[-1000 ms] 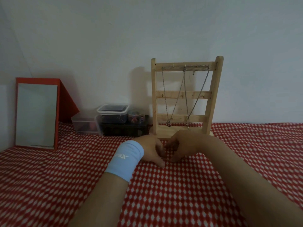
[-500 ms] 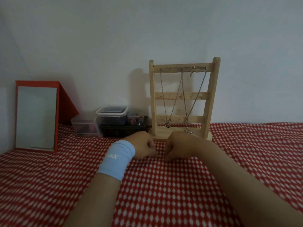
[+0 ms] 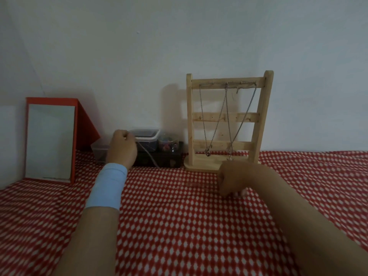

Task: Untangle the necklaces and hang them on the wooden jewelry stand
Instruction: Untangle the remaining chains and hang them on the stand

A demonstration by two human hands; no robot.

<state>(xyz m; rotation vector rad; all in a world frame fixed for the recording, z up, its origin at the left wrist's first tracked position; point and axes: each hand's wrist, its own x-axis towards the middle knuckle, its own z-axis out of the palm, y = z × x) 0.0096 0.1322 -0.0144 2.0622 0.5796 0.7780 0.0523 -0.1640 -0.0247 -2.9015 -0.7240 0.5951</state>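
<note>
The wooden jewelry stand (image 3: 229, 120) stands on the red checked cloth by the wall. Two silver necklaces hang from its top bar: one (image 3: 203, 116) ends in a ring pendant, the other (image 3: 242, 120) reaches down to the base. My left hand (image 3: 122, 149), with a light blue wristband, is raised at the left and pinches a thin necklace chain (image 3: 148, 154). The chain slants down to the right toward the cloth. My right hand (image 3: 233, 180) rests on the cloth in front of the stand's base, its fingers curled over the chain's other end.
A red-framed mirror (image 3: 49, 140) leans at the left. Behind my left hand are clear plastic containers (image 3: 147, 134) and a small jar (image 3: 169, 144) on a black box (image 3: 163, 159). The white wall is close behind.
My hands, which were together in front of the stand, have parted. The left hand has risen up and to the left, drawing the chain out. The right hand stays low near the stand's base.
</note>
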